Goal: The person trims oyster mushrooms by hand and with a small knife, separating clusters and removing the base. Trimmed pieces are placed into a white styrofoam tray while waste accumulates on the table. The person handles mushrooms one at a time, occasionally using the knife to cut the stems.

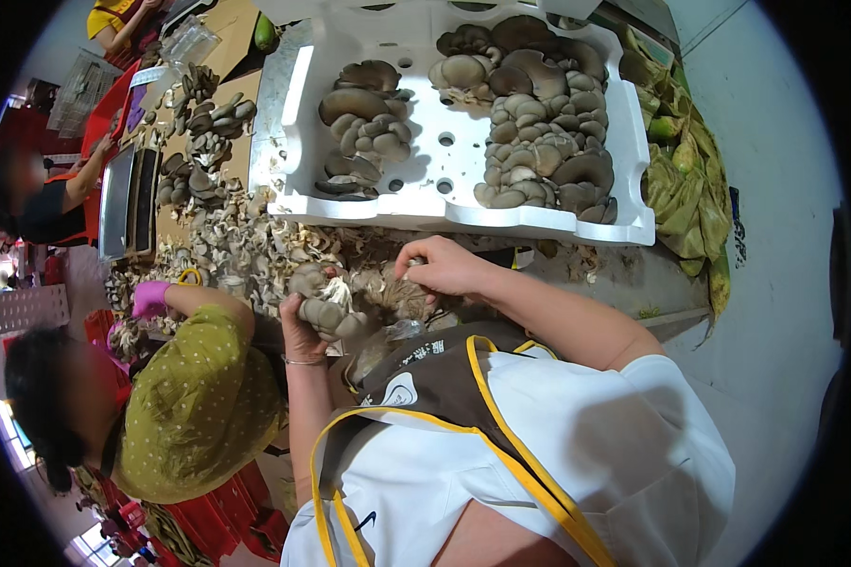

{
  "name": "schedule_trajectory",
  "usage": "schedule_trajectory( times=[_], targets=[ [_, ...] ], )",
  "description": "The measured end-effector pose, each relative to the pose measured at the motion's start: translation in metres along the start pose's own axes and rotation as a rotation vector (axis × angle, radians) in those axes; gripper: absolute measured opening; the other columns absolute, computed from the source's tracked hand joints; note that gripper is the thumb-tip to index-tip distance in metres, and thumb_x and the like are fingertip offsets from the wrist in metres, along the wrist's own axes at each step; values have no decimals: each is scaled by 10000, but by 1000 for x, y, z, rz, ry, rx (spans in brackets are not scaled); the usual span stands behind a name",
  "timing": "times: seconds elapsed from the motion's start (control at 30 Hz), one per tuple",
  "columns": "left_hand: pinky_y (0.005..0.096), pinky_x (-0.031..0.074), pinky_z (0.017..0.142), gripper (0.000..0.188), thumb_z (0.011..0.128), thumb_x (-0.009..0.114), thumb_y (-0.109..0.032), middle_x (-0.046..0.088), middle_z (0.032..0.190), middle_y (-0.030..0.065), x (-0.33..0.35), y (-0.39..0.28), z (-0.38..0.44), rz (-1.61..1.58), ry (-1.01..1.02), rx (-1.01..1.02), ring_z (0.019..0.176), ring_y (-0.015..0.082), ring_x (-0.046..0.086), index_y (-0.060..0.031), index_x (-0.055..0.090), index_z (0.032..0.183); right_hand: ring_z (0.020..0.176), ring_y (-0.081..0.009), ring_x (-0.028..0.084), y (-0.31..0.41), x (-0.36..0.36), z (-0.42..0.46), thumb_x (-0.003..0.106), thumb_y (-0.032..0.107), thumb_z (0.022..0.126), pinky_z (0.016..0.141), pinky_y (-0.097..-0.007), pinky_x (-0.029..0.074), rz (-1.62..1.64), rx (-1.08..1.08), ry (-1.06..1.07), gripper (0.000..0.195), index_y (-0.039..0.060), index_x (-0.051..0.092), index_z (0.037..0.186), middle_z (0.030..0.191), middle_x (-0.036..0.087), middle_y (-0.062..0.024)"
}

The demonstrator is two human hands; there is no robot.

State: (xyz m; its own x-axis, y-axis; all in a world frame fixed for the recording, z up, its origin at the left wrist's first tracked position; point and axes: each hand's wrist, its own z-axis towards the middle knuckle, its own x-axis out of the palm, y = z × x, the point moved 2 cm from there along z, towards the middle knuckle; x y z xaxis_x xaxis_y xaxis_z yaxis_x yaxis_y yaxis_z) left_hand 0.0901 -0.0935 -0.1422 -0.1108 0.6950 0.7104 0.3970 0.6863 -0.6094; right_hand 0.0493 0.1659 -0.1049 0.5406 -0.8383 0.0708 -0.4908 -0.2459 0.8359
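Observation:
My left hand grips a cluster of grey oyster mushrooms with its pale stems turned towards the right. Curled fingers on my right hand hang just above a brownish clump of mushroom trimmings. Something small and pale shows at those fingertips, too little of it to name. Beyond both hands stands a white foam box with round holes in its floor. Oyster mushroom clusters are packed along the box's right side, and a shorter row of mushrooms lies along its left.
Loose mushrooms and scraps cover the table left of my hands. A co-worker in a green dotted top and pink gloves works close on my left. Corn husks lie right of the box. A digital scale sits farther left.

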Motion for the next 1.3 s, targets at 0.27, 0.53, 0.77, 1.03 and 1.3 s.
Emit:
schedule_trajectory(
  times=[0.27, 0.53, 0.77, 1.03, 1.3],
  targets=[
    [319, 452, 937, 539, 767, 683, -280, 590, 1152, 81, 43, -26, 8, 788, 1, 55, 1077, 182, 563, -43, 489, 1210, 607, -87, 551, 8, 26, 21, 698, 348, 873, 544, -251, 465, 113, -72, 124, 324, 31, 633, 885, 702, 578, -15],
    [275, 433, 895, 523, 769, 713, -250, 560, 1084, 51, 57, -29, 16, 1140, 79, -38, 990, 128, 514, -35, 484, 1187, 525, -103, 535, -1, 29, 37, 717, 207, 804, 463, -267, 441, 109, -42, 166, 222, 10, 627, 759, 621, 566, -28],
    [301, 466, 922, 554, 755, 694, -318, 573, 1118, 67, 44, -41, 9, 459, -15, -15, 1036, 189, 563, -73, 498, 1212, 485, -96, 501, -12, 22, 37, 637, 164, 814, 455, -256, 449, 296, 33, 106, 161, 45, 580, 723, 605, 533, 0],
    [455, 571, 827, 562, 826, 630, -546, 621, 1139, 120, -27, -120, 58, -307, -137, 468, 1011, 303, 624, -122, 587, 1192, 1206, -327, 500, -16, 47, 74, 694, 247, 781, 1033, -421, 408, -130, -481, 101, 673, 41, 418, 1358, 1275, 498, -224],
    [444, 560, 825, 390, 919, 551, -456, 688, 1009, 84, -35, -182, 169, -346, -363, 548, 940, 280, 650, -110, 665, 1055, 1359, -418, 361, -37, 51, 87, 621, 236, 828, 1090, -443, 367, -357, -509, 224, 627, 131, 417, 1411, 1468, 337, -261]
  ],
)
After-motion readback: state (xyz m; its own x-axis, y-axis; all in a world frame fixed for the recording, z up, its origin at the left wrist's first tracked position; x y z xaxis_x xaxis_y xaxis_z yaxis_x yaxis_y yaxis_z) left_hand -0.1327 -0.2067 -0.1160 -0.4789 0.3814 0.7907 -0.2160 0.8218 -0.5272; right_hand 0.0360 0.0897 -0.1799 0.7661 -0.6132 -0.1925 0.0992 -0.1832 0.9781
